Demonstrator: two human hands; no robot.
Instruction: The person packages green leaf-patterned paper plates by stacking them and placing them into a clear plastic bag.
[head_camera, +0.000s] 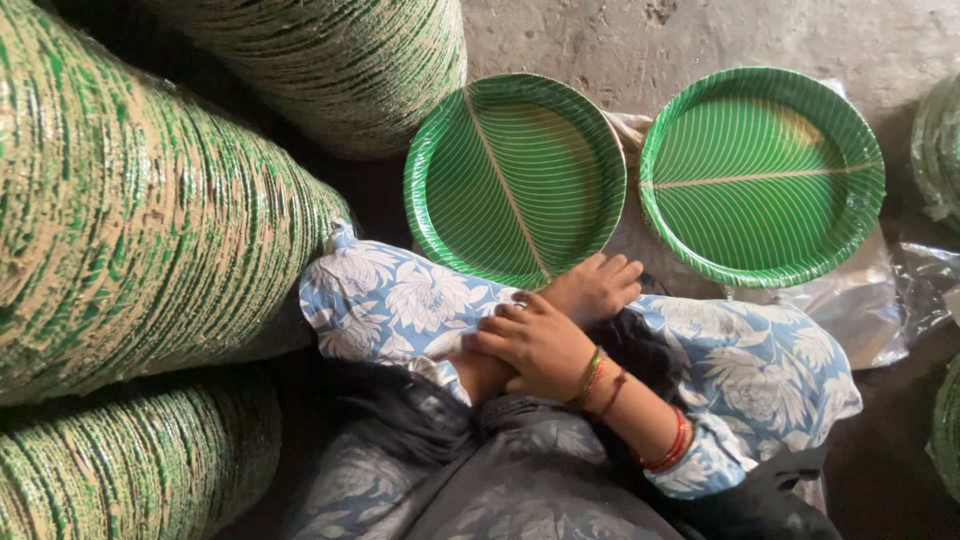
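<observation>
Bare grey concrete floor (640, 40) is filling the top of the view, rough and stained.

Two round green paper plates with a leaf-vein print are lying on it side by side, not quite touching: left plate (515, 170) with its midrib running near vertical, right plate (762, 172) with its midrib running near horizontal. Clear plastic wrap (860, 300) is lying crumpled under and to the right of the right plate.

Big stacks of the same plates (130, 220), lying on their sides like rolls, are crowding the left side; another one (350, 60) is sitting at top centre, and more stack edges are showing at the far right.

The person is sitting on the floor in blue floral-print clothing (400, 300), knees up.

One hand (535, 345), reaching in from the right with red and green bangles on the wrist, is resting palm down, fingers loosely curled, gripping nothing. It is lying over a bare foot (597, 285), whose toes are reaching the near rim of the left plate. The other hand is not showing, so its state cannot be told.
</observation>
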